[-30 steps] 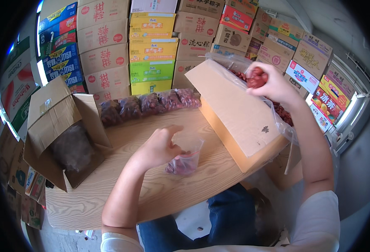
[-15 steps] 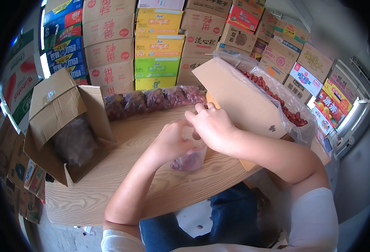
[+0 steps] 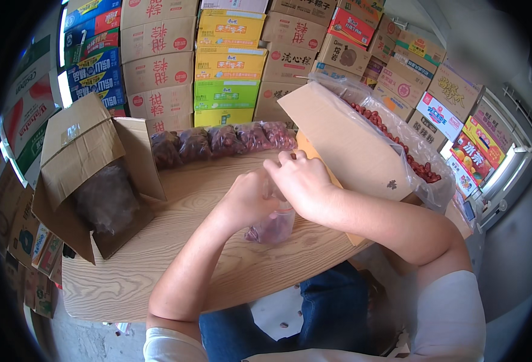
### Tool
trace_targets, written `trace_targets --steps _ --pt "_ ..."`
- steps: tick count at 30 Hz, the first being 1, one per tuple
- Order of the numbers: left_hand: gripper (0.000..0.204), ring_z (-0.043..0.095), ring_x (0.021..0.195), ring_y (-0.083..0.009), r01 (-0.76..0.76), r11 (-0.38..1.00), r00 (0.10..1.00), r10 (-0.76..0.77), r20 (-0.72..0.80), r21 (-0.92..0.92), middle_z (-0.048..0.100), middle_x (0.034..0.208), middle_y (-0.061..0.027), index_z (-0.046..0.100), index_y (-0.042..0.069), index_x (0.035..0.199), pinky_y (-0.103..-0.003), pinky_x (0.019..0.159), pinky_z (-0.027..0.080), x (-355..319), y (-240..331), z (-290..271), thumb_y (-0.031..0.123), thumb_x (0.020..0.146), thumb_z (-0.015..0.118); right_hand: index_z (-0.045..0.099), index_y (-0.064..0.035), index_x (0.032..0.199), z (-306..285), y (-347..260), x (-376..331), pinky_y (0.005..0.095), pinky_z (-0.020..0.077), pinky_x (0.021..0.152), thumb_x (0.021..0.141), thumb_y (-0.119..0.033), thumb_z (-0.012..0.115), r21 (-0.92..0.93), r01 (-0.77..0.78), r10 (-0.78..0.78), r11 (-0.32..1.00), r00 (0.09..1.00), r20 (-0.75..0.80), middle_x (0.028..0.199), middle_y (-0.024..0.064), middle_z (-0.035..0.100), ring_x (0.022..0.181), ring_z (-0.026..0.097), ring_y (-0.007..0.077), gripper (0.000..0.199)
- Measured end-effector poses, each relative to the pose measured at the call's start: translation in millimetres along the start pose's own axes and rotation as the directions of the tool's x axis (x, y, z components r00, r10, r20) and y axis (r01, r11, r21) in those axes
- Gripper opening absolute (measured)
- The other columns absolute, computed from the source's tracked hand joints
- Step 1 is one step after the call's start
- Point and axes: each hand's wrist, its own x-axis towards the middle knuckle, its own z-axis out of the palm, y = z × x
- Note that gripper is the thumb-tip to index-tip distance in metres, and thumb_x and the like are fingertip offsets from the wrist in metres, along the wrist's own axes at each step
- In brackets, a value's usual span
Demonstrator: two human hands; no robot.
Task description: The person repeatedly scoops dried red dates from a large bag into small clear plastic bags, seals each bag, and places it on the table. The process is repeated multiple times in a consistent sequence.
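In the head view, both my forearms rise from the lower edge and bend inward, so my left hand and my right hand meet just above a small clear plastic bag with dark red contents. The bag stands upright on the pale wood-grain surface, directly under my fingers. My left hand curls at its rim; my right arches over its mouth, fingers pointing down. The two hands are together, but I cannot tell whether either is clamped on anything, since they hide their own fingertips.

Beyond my right hand, to its right, the brown cardboard carton holds glossy red oval fruits.

A second ago my right hand was over that carton, gripping a clump of the fruits; now it is at the bag, which has stayed beside my left hand.
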Motion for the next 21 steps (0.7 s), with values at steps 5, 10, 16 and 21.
trace_targets --steps 5,10,16,21 --pt "0.041 0.071 0.068 -0.021 -0.041 0.999 0.999 0.041 0.003 -0.003 0.068 0.097 -0.0211 0.054 -0.012 0.112 -0.031 0.063 0.055 0 1 -1 -0.004 0.072 0.058 0.056 -0.0035 0.103 4 6 -6 0.0369 0.0576 0.068 0.075 -0.021 0.074 0.05 0.044 -0.042 0.998 0.998 -0.048 0.099 0.0141 0.063 0.097 0.065 0.0318 0.038" --pt "0.043 0.071 0.069 -0.0209 -0.009 1.0 1.0 0.009 0.003 0.026 0.069 0.093 -0.0198 0.055 -0.012 0.112 -0.031 0.064 0.055 -3 9 -4 -0.002 0.071 0.059 0.057 -0.0016 0.099 6 4 -11 0.0369 0.0575 0.065 0.073 -0.021 0.075 0.018 0.064 -0.062 0.998 0.994 -0.085 0.093 0.0129 0.064 0.09 0.067 0.0316 0.037" --pt "0.035 0.072 0.071 -0.026 -0.01 0.998 1.0 0.009 -0.017 -0.068 0.069 0.073 -0.0191 0.06 -0.009 0.103 -0.036 0.068 0.056 -5 11 -3 0.006 0.072 0.062 0.056 -0.0034 0.092 8 7 -10 0.036 0.0565 0.065 0.071 -0.01 0.075 0.193 0.086 -0.054 0.978 0.985 -0.163 0.088 0.0121 0.064 0.088 0.067 0.0281 0.029" --pt "0.037 0.072 0.07 -0.0257 -0.013 1.0 1.0 0.012 -0.029 -0.018 0.07 0.073 -0.0189 0.06 -0.009 0.106 -0.034 0.067 0.056 -2 5 -2 0.005 0.072 0.063 0.054 -0.0059 0.087 15 22 4 0.0295 0.0504 0.061 0.072 -0.004 0.073 0.911 0.106 0.141 0.399 0.974 -0.175 0.08 0.0037 0.06 0.074 0.062 0.0131 0.024"
